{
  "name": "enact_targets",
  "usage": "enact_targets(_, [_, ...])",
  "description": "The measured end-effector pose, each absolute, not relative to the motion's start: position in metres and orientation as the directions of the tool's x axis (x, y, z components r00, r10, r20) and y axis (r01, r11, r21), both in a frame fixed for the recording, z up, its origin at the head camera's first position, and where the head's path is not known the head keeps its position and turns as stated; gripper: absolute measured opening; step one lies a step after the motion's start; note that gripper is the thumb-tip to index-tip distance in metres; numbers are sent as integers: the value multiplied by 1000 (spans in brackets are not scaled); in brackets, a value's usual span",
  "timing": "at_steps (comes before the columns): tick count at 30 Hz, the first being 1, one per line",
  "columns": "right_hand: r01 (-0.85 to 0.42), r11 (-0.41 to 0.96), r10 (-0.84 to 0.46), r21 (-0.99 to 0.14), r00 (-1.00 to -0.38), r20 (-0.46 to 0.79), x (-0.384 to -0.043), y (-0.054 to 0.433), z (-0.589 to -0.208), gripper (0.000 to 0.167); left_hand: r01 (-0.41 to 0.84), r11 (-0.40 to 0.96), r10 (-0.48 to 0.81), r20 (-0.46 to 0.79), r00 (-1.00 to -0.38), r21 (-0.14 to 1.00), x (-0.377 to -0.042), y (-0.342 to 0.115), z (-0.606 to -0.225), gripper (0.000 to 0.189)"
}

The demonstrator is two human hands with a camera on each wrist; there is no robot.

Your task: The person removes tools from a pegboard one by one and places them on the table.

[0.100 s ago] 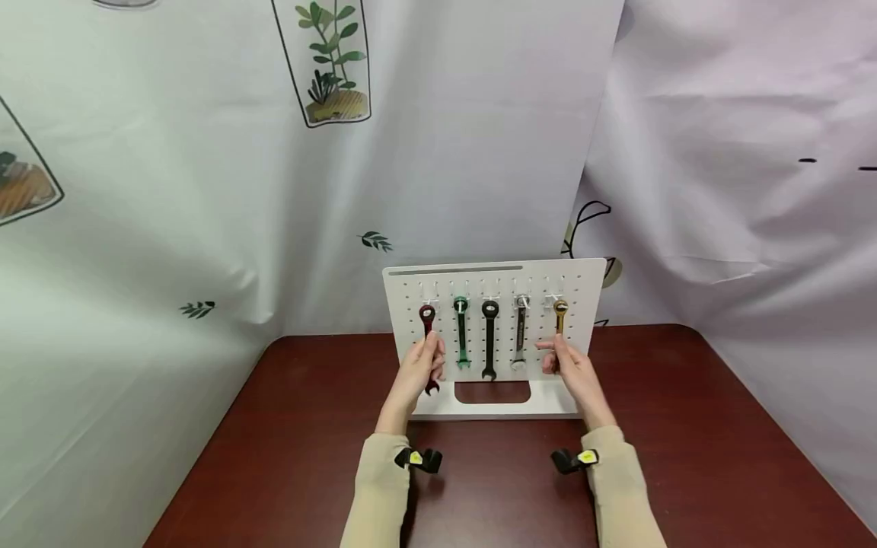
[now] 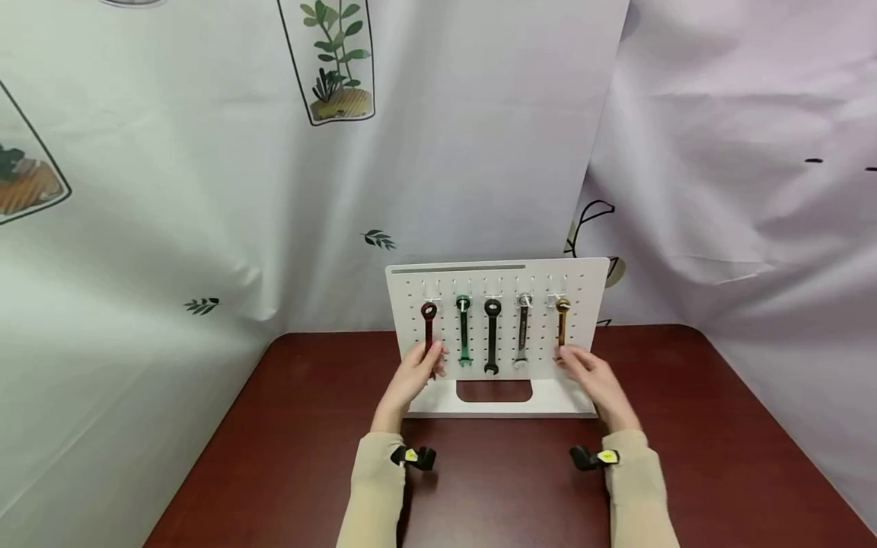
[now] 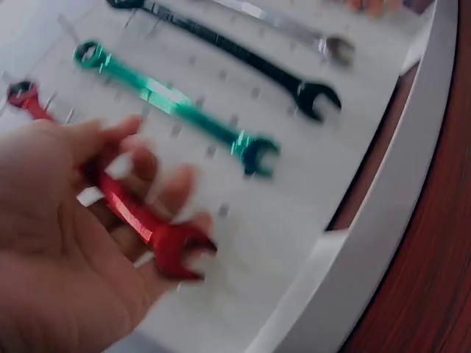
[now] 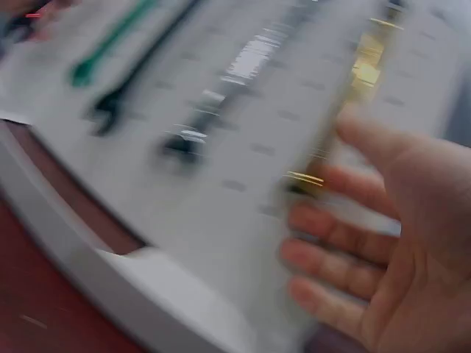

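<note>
My left hand (image 2: 409, 380) holds a red combination wrench (image 3: 132, 213) by its shank, thumb in front and fingers behind, its open jaw pointing down. The wrench's ring end is up at a clear hook on the white pegboard (image 2: 448, 365). At the right end hangs a gold wrench (image 2: 562, 323). My right hand (image 2: 599, 384) is beside its lower end, thumb and fingers spread apart in the right wrist view, fingertips close to the wrench. Between them hang a green wrench (image 2: 464, 335), a black wrench (image 2: 492, 339) and a silver wrench (image 2: 523, 335).
The pegboard stands on a white base (image 2: 500, 415) with a cut-out slot, on a dark red-brown table (image 2: 507, 487). Pale printed cloth (image 2: 473, 152) hangs behind and at the sides.
My right hand has shifted right and a little down, its fingers loosened from the gold wrench, showing more of it. My left hand has raised the red wrench slightly.
</note>
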State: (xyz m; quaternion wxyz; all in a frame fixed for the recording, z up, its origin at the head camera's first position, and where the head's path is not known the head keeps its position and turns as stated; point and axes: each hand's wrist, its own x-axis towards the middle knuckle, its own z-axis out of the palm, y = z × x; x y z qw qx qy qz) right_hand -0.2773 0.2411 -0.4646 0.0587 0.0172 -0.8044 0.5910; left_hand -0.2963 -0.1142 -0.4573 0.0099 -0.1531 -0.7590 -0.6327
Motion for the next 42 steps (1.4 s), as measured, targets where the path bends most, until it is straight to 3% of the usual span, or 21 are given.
enact_targets(4, [-50, 371, 198, -927, -971, 131, -261, 267, -450, 60, 269, 256, 182, 228, -957, 928, -291, -136, -454, 32])
enact_targets(8, [-84, 524, 309, -847, -909, 281, -247, 288, -435, 64, 303, 381, 64, 302, -951, 874, -283, -156, -436, 42])
enact_targets(13, [-150, 745, 205, -650, -876, 437, -242, 298, -431, 81, 372, 629, -55, 516, -855, 683, -268, -169, -411, 58])
enact_targets(18, [-160, 850, 98, -501, -888, 450, -239, 296, -437, 91, 371, 829, 9, 654, -756, 417, -253, -176, -404, 70])
enact_targets(21, [-165, 876, 56, -454, -898, 436, -236, 296, -441, 94, 344, 901, 90, 660, -746, 264, -246, -183, -413, 77])
enact_targets(24, [-186, 890, 11, -416, -903, 429, -235, 296, -444, 95, 319, 929, 130, 641, -757, 187, -240, -191, -424, 81])
enact_targets(30, [-199, 910, -39, -363, -914, 404, -234, 297, -450, 96, 268, 952, 125, 612, -781, 148, -234, -202, -434, 84])
enact_targets(42, [-192, 919, -56, -343, -927, 371, -228, 294, -454, 95, 257, 948, 116, 552, -826, 185, -235, -197, -437, 84])
